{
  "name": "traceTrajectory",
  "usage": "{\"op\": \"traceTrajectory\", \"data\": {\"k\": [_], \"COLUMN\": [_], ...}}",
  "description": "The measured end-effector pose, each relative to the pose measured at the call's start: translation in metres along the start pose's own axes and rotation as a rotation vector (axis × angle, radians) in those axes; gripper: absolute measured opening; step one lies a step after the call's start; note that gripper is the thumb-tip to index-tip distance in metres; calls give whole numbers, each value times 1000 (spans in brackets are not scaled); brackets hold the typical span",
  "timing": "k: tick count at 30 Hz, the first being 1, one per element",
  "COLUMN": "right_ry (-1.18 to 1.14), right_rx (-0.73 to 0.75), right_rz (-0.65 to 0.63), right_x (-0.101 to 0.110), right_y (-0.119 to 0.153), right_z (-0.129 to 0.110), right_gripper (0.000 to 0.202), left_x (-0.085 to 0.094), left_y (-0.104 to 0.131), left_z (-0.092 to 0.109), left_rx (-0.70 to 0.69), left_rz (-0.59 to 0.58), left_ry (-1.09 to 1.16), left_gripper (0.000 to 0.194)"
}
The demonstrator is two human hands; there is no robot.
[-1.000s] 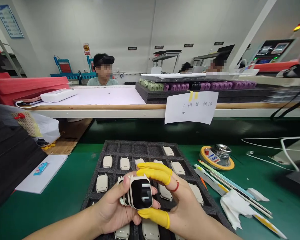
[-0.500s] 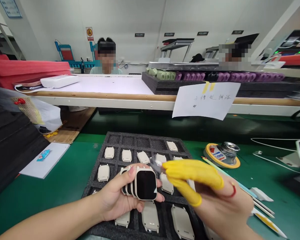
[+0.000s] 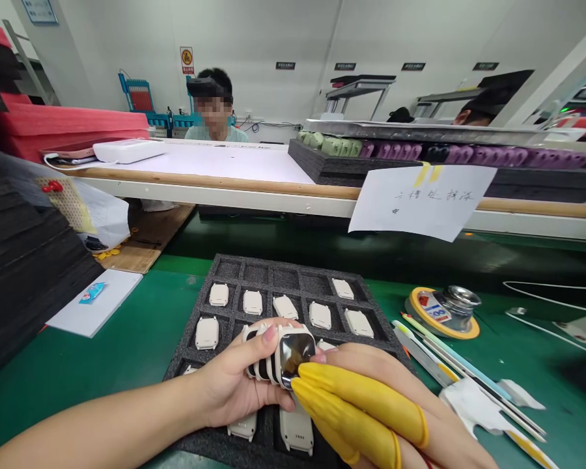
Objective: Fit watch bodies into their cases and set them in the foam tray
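A stack of several white watch cases [image 3: 297,355] is gripped in my left hand [image 3: 247,378], thumb on top, with a dark glossy screen facing up. My right hand [image 3: 366,404] wears yellow finger cots; its fingers are pressed together at the right side of the front screen. Whether it pinches anything there is hidden. Beneath both hands lies a dark foam tray [image 3: 293,275] with white watch cases in its compartments, backs up; some back-row compartments hold nothing.
Right of the tray are a tape roll [image 3: 442,314], sticks, a knife and a crumpled white cloth [image 3: 473,400]. A white pad [image 3: 85,312] lies left. Behind, a shelf [image 3: 224,187] carries foam trays and a paper sign. A person [image 3: 215,107] sits beyond.
My right hand has moved down and left onto the front screen. A white cloth now shows on the table at right, and a clear strip is gone from my right fingertips. The view has shifted slightly.
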State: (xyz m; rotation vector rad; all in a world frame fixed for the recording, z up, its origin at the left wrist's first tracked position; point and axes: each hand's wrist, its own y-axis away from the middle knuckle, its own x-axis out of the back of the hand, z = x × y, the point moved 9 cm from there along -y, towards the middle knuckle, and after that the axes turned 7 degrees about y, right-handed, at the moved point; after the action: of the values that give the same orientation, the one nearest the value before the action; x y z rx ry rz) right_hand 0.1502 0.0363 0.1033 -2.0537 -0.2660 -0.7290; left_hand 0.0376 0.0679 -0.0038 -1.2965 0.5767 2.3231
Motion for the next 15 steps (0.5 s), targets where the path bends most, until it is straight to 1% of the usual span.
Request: {"op": "traceTrajectory", "data": {"k": [2, 3, 4, 6, 9, 11, 13, 15], "right_ry": [130, 178, 200, 181, 73, -26, -75, -55], "right_rx": [204, 252, 245, 157, 21, -55, -98, -87], "right_rz": [26, 33, 39, 27, -5, -21, -36, -45], "right_x": [-4, -7, -10, -15, -23, -25, -25, -24], "right_y": [-6, -8, -11, -15, -14, -12, -11, -11], "right_z": [-16, -20, -19, -11, 3, 12, 18, 19], "right_gripper": [47, 53, 58, 60, 50, 48, 51, 53], "left_x": [3, 4, 5, 6, 10, 15, 15, 11], "left_y": [0, 0, 0, 0, 0, 0, -1, -2], "left_z": [2, 3, 2, 0, -2, -1, -1, -1], "left_rx": [-27, -37, -41, -37, -42, -50, -36, 2], "left_rz": [57, 86, 109, 128, 163, 195, 196, 161], "left_ry": [-29, -44, -59, -91, -85, -18, 43, 45], "left_gripper": [50, 51, 52, 54, 55, 49, 44, 44]}}
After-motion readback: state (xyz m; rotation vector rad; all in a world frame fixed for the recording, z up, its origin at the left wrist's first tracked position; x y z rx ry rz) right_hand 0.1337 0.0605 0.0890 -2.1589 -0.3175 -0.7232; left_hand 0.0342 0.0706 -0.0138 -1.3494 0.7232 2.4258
